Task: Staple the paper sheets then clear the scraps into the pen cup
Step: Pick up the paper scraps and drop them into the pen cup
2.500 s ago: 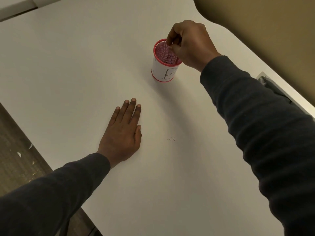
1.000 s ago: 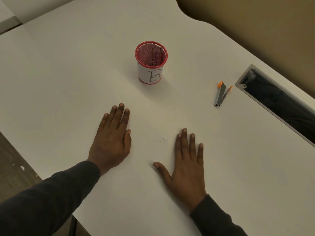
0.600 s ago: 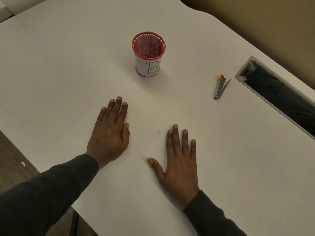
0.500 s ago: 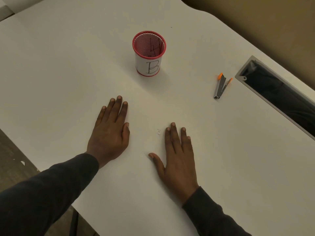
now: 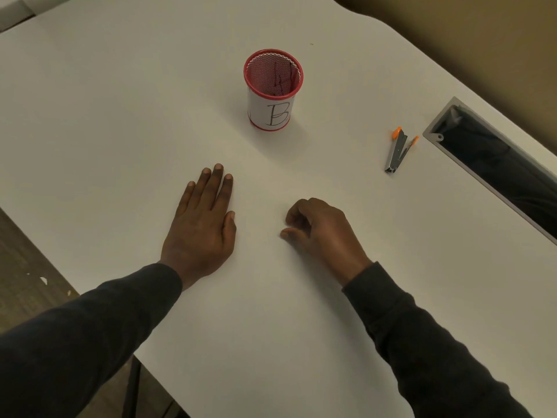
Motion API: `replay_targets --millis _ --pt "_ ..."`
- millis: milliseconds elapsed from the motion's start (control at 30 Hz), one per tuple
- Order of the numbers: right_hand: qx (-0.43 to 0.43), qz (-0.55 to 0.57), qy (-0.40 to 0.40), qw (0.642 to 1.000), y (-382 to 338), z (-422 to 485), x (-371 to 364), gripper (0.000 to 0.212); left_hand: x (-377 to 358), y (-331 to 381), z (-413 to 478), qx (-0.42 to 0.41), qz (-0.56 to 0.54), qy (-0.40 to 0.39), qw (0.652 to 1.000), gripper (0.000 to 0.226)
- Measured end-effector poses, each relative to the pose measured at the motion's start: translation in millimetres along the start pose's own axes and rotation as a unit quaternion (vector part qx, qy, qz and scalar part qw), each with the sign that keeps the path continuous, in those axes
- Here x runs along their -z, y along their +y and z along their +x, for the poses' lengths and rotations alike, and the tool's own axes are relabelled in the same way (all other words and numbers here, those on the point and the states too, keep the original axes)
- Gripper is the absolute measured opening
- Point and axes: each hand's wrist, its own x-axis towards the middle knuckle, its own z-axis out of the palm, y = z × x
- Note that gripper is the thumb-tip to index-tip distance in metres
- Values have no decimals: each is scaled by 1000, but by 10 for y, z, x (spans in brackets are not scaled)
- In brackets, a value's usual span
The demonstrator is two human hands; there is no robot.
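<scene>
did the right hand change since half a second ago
Yes. The right hand was flat on the table with fingers stretched toward the pen cup; now they are curled in, pinching at the surface.

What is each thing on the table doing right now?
left hand: flat on the table, palm down, holding nothing.
right hand: fingers curled into a pinch on the table; anything in it is too small to see.
pen cup: upright, open on top.
stapler: lying alone, slightly open.
table: white.
</scene>
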Motion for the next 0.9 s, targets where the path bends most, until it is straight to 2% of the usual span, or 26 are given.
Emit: replay_targets --millis 367,633,800,900 --pt "-44 -79 -79 993 -259 143 117 5 -3 -9 -2 2 -1 0 1000 68" --pt "-51 -58 -109 991 -265 144 173 6 -6 -7 -3 -1 -2 6 1000 67" --pt "-82 63 -103 989 -154 94 289 10 -4 -7 -6 -3 -3 6 1000 66" --pt "-137 265 -101 949 -80 44 376 9 -1 -7 -8 -2 -3 7 1000 66"
